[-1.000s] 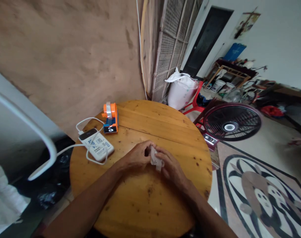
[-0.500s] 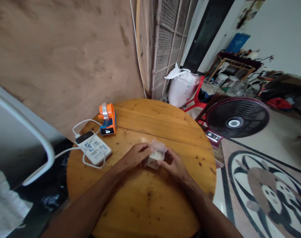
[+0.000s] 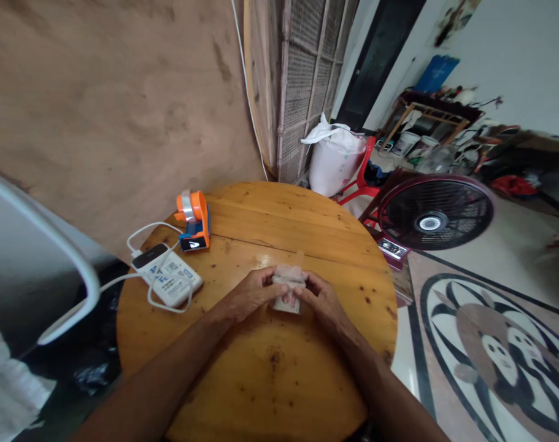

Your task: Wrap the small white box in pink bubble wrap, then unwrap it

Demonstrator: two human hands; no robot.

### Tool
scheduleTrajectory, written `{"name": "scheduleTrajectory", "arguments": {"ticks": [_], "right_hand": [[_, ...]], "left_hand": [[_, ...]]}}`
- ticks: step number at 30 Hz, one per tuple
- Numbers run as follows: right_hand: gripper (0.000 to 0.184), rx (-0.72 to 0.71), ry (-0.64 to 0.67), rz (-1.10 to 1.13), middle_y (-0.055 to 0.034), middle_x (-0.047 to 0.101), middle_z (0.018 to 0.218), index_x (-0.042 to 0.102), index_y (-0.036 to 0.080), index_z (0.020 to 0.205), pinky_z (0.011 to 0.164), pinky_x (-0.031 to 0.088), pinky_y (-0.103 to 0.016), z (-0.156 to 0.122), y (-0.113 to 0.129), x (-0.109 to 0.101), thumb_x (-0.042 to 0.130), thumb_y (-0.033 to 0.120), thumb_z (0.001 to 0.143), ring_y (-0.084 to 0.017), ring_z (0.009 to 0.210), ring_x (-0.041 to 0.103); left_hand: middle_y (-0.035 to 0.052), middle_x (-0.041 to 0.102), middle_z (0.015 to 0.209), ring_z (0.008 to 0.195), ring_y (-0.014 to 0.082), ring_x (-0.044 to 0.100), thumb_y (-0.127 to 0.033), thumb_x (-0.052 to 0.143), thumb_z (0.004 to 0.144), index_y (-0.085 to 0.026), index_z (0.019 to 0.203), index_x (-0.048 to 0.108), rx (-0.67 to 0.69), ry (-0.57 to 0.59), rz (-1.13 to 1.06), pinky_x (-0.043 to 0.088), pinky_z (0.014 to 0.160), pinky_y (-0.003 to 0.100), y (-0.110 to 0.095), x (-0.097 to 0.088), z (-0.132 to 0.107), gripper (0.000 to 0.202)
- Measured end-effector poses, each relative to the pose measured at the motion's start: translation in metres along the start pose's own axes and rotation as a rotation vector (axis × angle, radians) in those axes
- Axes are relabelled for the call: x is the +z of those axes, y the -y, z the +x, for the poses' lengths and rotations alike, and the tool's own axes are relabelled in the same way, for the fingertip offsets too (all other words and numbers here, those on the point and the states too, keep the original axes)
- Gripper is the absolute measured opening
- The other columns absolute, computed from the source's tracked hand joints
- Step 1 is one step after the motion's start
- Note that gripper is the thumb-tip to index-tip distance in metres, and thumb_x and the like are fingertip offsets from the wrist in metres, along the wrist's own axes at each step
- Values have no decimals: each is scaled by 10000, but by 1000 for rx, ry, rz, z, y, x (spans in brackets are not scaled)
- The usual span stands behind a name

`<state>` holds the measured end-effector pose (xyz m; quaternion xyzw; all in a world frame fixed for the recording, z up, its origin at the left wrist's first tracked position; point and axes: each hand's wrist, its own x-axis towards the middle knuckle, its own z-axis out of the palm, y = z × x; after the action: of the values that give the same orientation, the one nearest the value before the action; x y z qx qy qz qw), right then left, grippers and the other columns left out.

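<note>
Grasping a small pale box from either side, the left hand and right hand meet just below the centre of the frame, both thumbs pressed on its near face, where reddish print shows. Crinkled see-through wrapping bunches at the box's far edge, between the fingers. Beneath them, a round wooden table fills the lower middle of the frame. Left of centre on it, an orange and blue tape dispenser stands near a white power bank, across which a white cable loops. At the right of the frame is a dark round fan; a white sack sits in the upper middle, beside a red chair.
</note>
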<state>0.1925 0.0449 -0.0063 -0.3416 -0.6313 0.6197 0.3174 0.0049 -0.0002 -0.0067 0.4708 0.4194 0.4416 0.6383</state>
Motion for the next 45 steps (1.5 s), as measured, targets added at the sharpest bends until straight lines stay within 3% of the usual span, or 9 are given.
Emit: {"name": "scheduleTrajectory", "arguments": {"ticks": [5, 11, 17, 23, 28, 32, 40, 45], "right_hand": [[395, -24, 23, -12, -55, 679, 960, 629, 191, 1033, 837, 514, -349, 1, 0, -1, 645, 503, 791, -215, 917, 642], [359, -66, 25, -143, -59, 669, 969, 668, 194, 1023, 818, 507, -326, -3, -2, -2, 590, 497, 845, -208, 901, 634], [339, -155, 33, -256, -56, 651, 973, 678, 218, 1048, 829, 495, -320, -4, -2, -5, 515, 476, 903, -202, 924, 617], [350, -254, -13, -405, -75, 619, 1074, 679, 236, 1063, 946, 454, -355, -3, -4, 0, 415, 439, 958, -209, 1056, 569], [428, -153, -134, -310, -88, 621, 1145, 522, 220, 1281, 896, 492, -353, -6, -14, 0, 478, 457, 927, -206, 1009, 602], [458, -149, -109, -306, -90, 635, 1147, 503, 214, 1299, 902, 496, -364, -8, -21, -1, 525, 448, 906, -214, 1006, 614], [381, -345, -90, -681, -86, 576, 1295, 508, 267, 1312, 1021, 381, -452, -7, -17, 5, 404, 384, 964, -253, 1188, 513], [394, -327, -95, -603, -87, 563, 1304, 532, 264, 1293, 1045, 366, -456, -8, -14, 2, 420, 430, 953, -256, 1209, 498]], "left_hand": [[77, 680, 1006, 881, 188, 637, -382, 647, 806, -132, 1174, 586, -28, -56, 20, 491, 828, 317, 1, 2, 1, 449], [62, 660, 1060, 949, 193, 610, -380, 574, 856, -163, 1121, 608, 10, 21, 88, 474, 845, 305, -5, 3, -3, 345], [46, 632, 937, 868, 166, 590, -418, 581, 843, -150, 862, 624, 74, 90, 108, 459, 806, 279, -5, 4, -4, 272], [69, 645, 1029, 914, 184, 593, -427, 573, 842, -140, 1078, 622, 44, 23, 99, 465, 842, 308, 2, 6, 0, 376], [61, 653, 1015, 924, 182, 598, -406, 568, 849, -147, 1085, 623, 48, -25, 97, 467, 845, 298, 0, 8, 0, 355], [61, 657, 983, 950, 201, 607, -417, 540, 854, -149, 986, 639, 30, -42, 142, 473, 875, 318, -1, 7, -1, 314], [69, 648, 1113, 1054, 217, 584, -374, 543, 850, -160, 1213, 580, 71, -56, 172, 445, 951, 341, -3, 5, 1, 423], [79, 640, 1152, 1062, 214, 580, -385, 567, 852, -153, 1212, 592, 70, -42, 109, 428, 963, 341, 0, 5, 0, 429]]}}
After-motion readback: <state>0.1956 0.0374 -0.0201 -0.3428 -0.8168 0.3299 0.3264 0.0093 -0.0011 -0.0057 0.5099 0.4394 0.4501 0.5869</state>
